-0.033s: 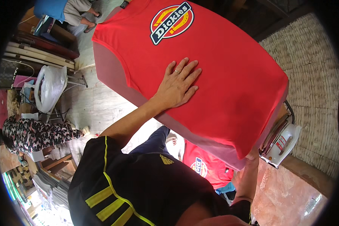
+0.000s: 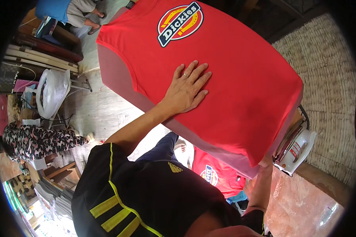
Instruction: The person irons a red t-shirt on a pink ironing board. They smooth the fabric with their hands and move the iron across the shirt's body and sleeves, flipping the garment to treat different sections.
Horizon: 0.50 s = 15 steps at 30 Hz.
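A red sleeveless shirt (image 2: 225,91) with a round multicoloured printed emblem lies spread over a mauve padded ironing board (image 2: 116,71). My left hand (image 2: 188,89) rests flat on the shirt's middle, fingers spread, a ring on one of them. At the board's near right end, my right hand (image 2: 266,161) is by the shirt's lower corner. Its fingers are hidden behind the cloth and board edge, so whether it grips anything cannot be seen. Just right of it, a white clothes iron (image 2: 294,152) with a dark cord stands at the board's end.
Below the board hangs or lies another red printed garment (image 2: 215,173). A white plastic bag (image 2: 53,93) sits at the left, near a person in patterned clothing (image 2: 47,140). Another person's legs (image 2: 81,14) show at the top left. A ribbed mat (image 2: 328,83) covers the right side.
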Each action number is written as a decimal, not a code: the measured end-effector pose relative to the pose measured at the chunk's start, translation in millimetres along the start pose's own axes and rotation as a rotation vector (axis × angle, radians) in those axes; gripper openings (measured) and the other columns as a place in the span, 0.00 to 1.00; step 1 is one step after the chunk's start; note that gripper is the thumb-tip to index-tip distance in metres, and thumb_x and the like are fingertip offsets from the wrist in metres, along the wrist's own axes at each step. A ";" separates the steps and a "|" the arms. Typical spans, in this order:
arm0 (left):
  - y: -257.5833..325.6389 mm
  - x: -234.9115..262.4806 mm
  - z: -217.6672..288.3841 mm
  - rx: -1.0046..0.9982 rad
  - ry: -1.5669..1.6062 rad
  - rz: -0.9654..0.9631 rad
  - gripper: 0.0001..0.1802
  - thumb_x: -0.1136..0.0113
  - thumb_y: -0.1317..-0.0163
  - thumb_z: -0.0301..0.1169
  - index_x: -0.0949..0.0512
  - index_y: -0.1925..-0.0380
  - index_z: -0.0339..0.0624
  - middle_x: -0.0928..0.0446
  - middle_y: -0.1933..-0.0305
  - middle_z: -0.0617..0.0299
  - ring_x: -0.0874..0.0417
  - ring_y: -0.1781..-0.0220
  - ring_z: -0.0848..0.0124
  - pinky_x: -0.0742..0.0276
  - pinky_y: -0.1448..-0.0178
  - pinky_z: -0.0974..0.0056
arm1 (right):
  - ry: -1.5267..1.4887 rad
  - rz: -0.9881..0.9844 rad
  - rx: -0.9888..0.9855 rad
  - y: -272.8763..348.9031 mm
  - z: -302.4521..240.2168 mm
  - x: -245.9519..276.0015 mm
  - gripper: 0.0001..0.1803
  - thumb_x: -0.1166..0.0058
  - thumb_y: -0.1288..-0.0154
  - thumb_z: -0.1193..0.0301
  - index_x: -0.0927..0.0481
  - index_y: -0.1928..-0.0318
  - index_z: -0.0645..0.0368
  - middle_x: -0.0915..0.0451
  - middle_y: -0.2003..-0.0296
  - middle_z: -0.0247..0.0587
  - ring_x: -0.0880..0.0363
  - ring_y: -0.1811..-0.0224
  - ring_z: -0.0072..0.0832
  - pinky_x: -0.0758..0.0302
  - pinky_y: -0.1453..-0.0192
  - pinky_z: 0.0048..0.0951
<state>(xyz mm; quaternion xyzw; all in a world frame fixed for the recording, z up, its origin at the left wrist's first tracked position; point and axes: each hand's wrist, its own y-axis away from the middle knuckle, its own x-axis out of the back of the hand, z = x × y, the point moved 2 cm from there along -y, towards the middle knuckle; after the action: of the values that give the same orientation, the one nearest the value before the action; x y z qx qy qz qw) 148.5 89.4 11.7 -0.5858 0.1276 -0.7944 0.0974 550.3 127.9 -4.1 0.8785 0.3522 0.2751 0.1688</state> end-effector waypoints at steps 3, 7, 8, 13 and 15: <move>-1.6 -0.2 -0.7 0.003 0.014 -0.005 0.29 0.47 0.33 0.43 0.33 0.33 0.48 0.41 0.24 0.56 0.44 0.22 0.53 0.51 0.24 0.43 | 0.004 -0.002 -0.001 -2.2 0.4 0.2 0.32 0.38 0.36 0.59 0.30 0.34 0.59 0.22 0.42 0.42 0.25 0.40 0.32 0.27 0.37 0.32; -3.8 -0.4 0.7 -0.007 0.018 -0.004 0.30 0.46 0.34 0.43 0.32 0.33 0.48 0.41 0.25 0.56 0.44 0.22 0.53 0.52 0.23 0.43 | -0.026 0.017 -0.009 3.3 3.9 -6.3 0.33 0.38 0.35 0.59 0.30 0.34 0.60 0.22 0.43 0.41 0.24 0.41 0.30 0.27 0.38 0.30; -2.0 -0.2 1.3 -0.001 0.018 -0.003 0.30 0.46 0.34 0.43 0.33 0.33 0.48 0.41 0.25 0.56 0.44 0.22 0.53 0.52 0.23 0.43 | -0.031 0.014 -0.007 2.2 4.1 -6.8 0.33 0.38 0.35 0.59 0.30 0.34 0.60 0.22 0.43 0.40 0.24 0.41 0.30 0.27 0.39 0.30; -3.9 0.5 0.8 -0.008 -0.002 -0.011 0.30 0.45 0.34 0.43 0.32 0.32 0.48 0.40 0.25 0.56 0.44 0.22 0.54 0.53 0.23 0.44 | -0.125 0.033 0.021 6.5 9.1 -13.2 0.33 0.38 0.35 0.59 0.31 0.34 0.60 0.22 0.45 0.39 0.23 0.43 0.28 0.27 0.40 0.29; -4.0 -0.7 1.7 -0.015 -0.011 -0.006 0.30 0.45 0.34 0.43 0.32 0.32 0.49 0.40 0.24 0.57 0.44 0.22 0.55 0.53 0.23 0.44 | -0.249 0.041 0.039 11.8 11.8 -15.4 0.33 0.38 0.35 0.59 0.31 0.34 0.61 0.21 0.45 0.38 0.23 0.44 0.27 0.27 0.41 0.28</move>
<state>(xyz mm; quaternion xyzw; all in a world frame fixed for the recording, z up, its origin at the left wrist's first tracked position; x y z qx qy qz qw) 150.4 93.2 12.8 -0.5911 0.1312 -0.7906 0.0914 554.3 107.5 -13.3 0.9161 0.3156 0.1604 0.1882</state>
